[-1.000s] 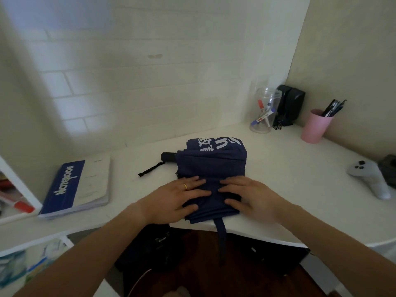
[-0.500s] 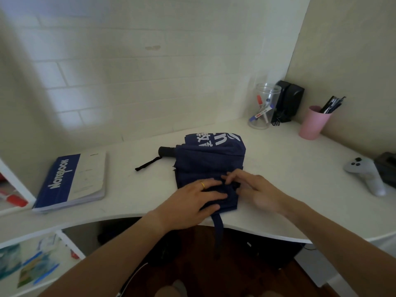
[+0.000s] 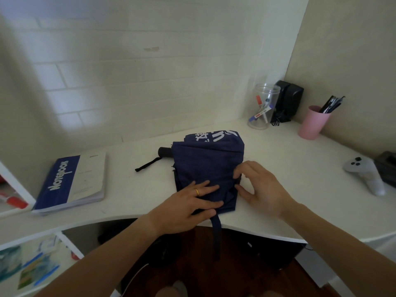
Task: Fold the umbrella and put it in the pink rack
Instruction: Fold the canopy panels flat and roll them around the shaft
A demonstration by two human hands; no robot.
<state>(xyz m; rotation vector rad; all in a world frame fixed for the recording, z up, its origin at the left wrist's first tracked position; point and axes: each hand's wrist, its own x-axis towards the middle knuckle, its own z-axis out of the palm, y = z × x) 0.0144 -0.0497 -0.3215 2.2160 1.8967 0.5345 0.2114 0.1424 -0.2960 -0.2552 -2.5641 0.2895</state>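
A navy blue collapsed umbrella with white lettering lies flat on the white desk. Its black handle and wrist loop point left. A fabric strap hangs over the desk's front edge. My left hand, with a gold ring, presses flat on the near end of the fabric. My right hand pinches the umbrella's right edge between thumb and fingers. No pink rack is in view, only a pink cup holding pens at the back right.
A blue and white notebook lies at the left. A clear jar of markers and a black speaker stand in the back corner. A grey game controller rests at the right. Shelves sit at the far left.
My right hand slid from the top of the fabric to the umbrella's right edge and pinched it. My left hand shifted slightly right and stays pressed on the near end.
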